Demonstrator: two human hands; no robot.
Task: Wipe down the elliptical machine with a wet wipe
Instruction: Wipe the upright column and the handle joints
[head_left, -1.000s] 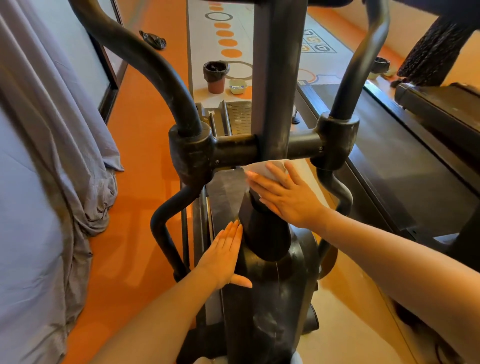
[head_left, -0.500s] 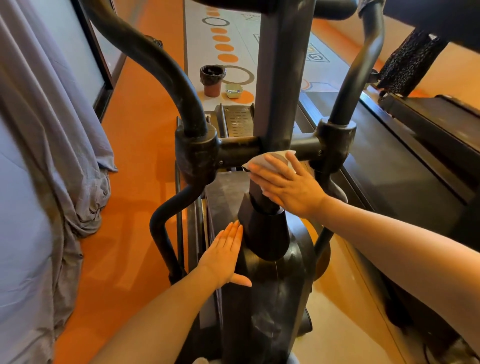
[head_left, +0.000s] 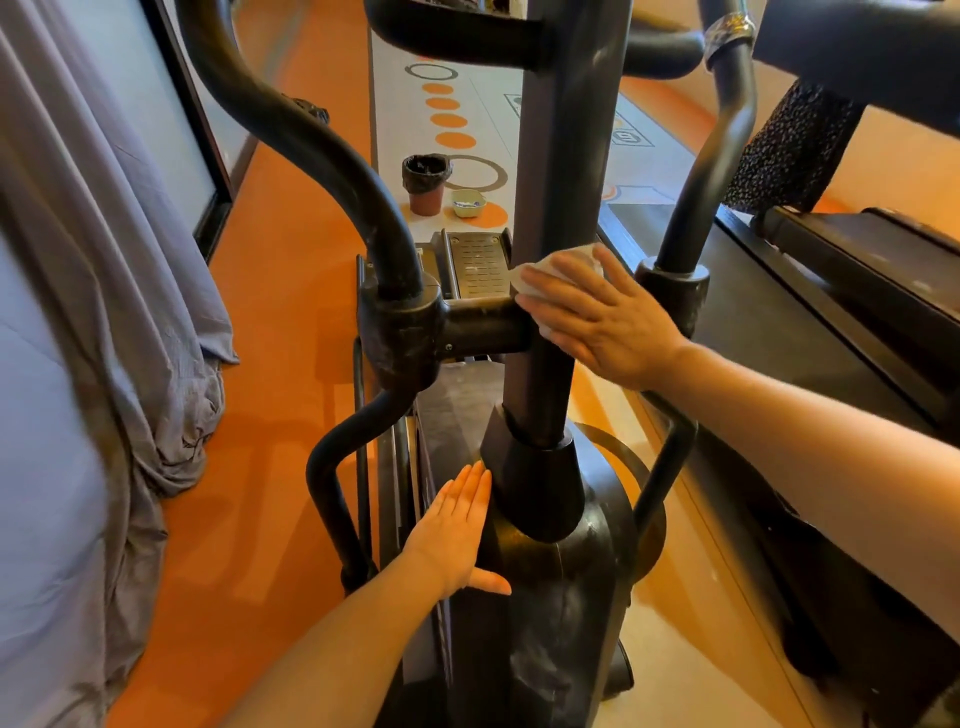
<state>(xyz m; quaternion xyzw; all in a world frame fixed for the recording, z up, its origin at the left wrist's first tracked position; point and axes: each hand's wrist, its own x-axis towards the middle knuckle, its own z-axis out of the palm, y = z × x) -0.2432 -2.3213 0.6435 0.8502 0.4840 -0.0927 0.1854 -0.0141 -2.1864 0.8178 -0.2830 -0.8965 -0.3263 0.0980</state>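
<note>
A grey curtain (head_left: 104, 312) hangs at far left. The left hand (head_left: 457, 530), fingers straight and together, rests flat on the black elliptical machine (head_left: 545, 597). Right of it, the right hand (head_left: 597, 317) presses a white wet wipe (head_left: 535, 275) against the upright post, fingers seemingly spread.

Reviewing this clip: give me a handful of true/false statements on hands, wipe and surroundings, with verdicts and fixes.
1. The right hand presses the white wipe against the upright post. True.
2. The left hand grips the left handlebar. False: it lies flat, fingers straight, on the lower housing.
3. A lined bin stands on the floor beyond the machine. True.
4. The wipe is on the footplate. False: it is on the post, at crossbar height.
</note>
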